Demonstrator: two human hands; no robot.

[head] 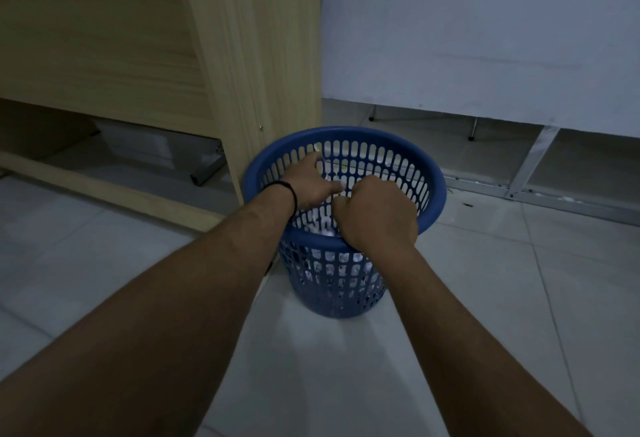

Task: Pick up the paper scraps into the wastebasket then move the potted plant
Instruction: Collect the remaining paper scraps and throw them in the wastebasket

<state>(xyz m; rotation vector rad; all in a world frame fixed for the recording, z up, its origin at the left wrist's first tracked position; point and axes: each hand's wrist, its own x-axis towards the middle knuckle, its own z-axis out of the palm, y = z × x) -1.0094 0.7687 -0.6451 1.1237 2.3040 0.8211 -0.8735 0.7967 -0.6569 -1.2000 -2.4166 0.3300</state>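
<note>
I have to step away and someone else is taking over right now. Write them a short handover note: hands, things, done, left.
Left hand: over the blue wastebasket, fingers curled; whether it holds paper cannot be told.
Right hand: fisted over the near rim; contents hidden.
White paper scraps already lie in the basket, which stands on the tiled floor beside the wooden desk leg.
Left: finish dropping, check for stray scraps, then move the potted plant, which is out of view.
</note>
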